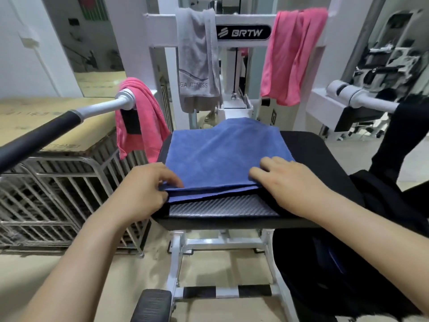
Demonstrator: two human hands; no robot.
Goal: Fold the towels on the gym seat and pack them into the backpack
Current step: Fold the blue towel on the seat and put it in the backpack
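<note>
Noted against the right edge of the gym seat [301, 145]: a black backpack [348, 263], slumped and reaching below seat level. Seen among its dark folds, a patch of blue; cannot tell whether towel or lining. No other contents made out.

Recorded for the surface: black padded top with a grey textured strip along the near edge, carried on a white machine frame [160, 29]. Behind the seat, on the frame's crossbar, a grey towel [197, 59] and a pink towel [292, 54], both hanging. Left of the seat, a second pink towel [139, 117] draped over a handle end. Further left of the seat, a metal cage [58, 187] with cardboard [46, 122] on top. Pale floor beneath.

Found on the seat, left of its centre: a blue towel [222, 154], folded into stacked layers, flat, with the layer edges showing along the near side and the far end overhanging the back of the seat.

Left hand [141, 189] at the towel's near left corner, fingers curled, pinching the layers. Right hand [285, 182] at the near right corner, palm down, fingers fairly straight, pressing on the top layer.
</note>
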